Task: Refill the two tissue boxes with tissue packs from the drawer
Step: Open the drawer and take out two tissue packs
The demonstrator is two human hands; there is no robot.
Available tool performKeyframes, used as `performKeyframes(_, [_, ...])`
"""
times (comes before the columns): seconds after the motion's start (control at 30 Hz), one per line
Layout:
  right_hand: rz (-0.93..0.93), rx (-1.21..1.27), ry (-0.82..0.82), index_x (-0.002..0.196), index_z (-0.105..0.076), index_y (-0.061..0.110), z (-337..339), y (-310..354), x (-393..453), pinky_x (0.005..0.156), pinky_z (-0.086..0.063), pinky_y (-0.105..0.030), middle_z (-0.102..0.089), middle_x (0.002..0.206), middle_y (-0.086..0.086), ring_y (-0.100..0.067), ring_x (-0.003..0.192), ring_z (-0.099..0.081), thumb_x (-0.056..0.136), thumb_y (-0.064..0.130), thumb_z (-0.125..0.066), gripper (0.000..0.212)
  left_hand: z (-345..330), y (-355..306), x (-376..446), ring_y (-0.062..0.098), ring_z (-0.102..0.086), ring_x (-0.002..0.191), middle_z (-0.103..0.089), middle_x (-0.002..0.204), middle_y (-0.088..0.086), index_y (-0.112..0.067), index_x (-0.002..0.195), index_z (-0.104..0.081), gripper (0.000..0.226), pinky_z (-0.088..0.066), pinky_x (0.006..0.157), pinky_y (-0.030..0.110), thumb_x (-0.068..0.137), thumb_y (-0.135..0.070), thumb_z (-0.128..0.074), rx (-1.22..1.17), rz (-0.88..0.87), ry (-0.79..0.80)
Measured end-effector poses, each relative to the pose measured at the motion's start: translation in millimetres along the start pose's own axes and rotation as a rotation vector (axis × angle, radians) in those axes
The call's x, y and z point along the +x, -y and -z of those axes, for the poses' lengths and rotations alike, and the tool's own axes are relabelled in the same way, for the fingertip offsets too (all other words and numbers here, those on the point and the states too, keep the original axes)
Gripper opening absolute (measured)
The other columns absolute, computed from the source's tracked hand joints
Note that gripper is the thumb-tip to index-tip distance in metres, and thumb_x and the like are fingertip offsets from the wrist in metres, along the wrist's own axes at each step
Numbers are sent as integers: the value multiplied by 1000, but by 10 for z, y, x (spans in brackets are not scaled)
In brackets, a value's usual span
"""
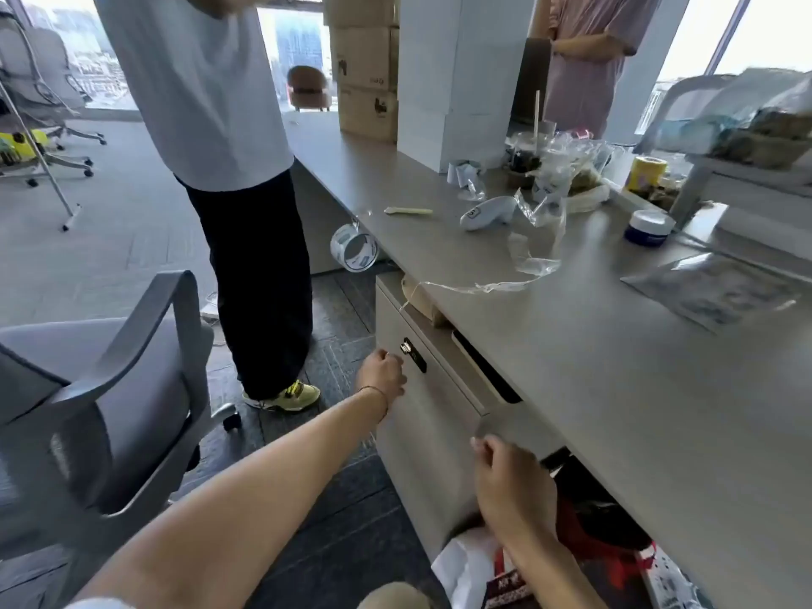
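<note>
A beige drawer unit (422,432) stands under the grey desk (615,389). Its top drawer (457,375) is pulled out a little, leaving a dark gap behind the front panel. A beige soft object (417,296) shows at the far end of that gap; I cannot tell whether it is a tissue pack. My left hand (381,373) is curled into a fist against the drawer front, right beside the black lock (413,354). Closer to me, my right hand (505,476) hovers by the near corner of the drawer front, fingers curled, with nothing visible in it. No tissue box is in sight.
A person in a white shirt and dark trousers (259,279) stands just left of the drawer unit. A grey office chair (110,389) is at my left. A tape roll (353,248) hangs off the desk edge. Plastic wrap (527,257), a white controller (485,211) and jars clutter the desk. A red-and-white bag (505,573) lies below.
</note>
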State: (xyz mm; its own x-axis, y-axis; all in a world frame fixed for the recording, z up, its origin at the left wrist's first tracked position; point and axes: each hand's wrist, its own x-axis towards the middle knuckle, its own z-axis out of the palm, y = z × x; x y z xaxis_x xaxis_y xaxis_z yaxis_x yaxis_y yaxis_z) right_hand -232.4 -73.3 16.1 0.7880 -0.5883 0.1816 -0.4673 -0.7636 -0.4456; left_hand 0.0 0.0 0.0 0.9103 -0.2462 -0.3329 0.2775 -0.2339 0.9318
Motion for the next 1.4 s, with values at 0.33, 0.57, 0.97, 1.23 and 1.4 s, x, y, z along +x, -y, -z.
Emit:
performKeyframes(0.33, [107, -159, -47, 105, -68, 26, 76, -30, 192, 48, -20, -10, -74, 92, 8, -2, 78, -63, 105, 44, -36, 36, -316, 35, 235, 28, -57, 70, -56, 78, 15, -9, 74, -49, 28, -49, 62, 39, 101, -18, -44, -4, -42, -111])
performKeyframes(0.57, [176, -166, -96, 81, -67, 21, -107, -123, 229, 51, -36, -25, -71, 67, 2, -13, 59, -66, 98, 39, -54, 29, -349, 94, 143, 16, -41, 63, -48, 73, 3, -9, 77, -50, 27, -29, 49, 26, 102, -19, -46, 40, -127, -206])
performKeyframes(0.97, [491, -98, 192, 67, -55, 25, -366, 691, -130, 56, -43, -35, -67, 66, 0, -20, 63, -64, 94, 56, -38, 45, 822, 500, -161, 25, -43, 72, -45, 66, 3, -14, 65, -40, 37, -29, 66, 37, 101, -18, -47, 4, -124, -400])
performKeyframes(1.23, [645, -85, 334, 90, -70, 14, -529, 1617, -745, 67, -36, -36, -74, 90, -10, -30, 86, -68, 98, 51, -38, 50, 1895, 730, -615, 27, -43, 67, -47, 65, 6, -4, 71, -49, 37, -27, 59, 39, 98, -29, -45, 42, -116, -487])
performKeyframes(1.4, [725, -61, 307, 90, -72, 13, -687, 1976, -1008, 67, -41, -37, -75, 89, -11, -32, 84, -69, 97, 51, -41, 50, 2387, 855, -784, 28, -46, 70, -50, 65, 10, -6, 66, -47, 37, -34, 58, 39, 101, -20, -47, 70, -120, -536])
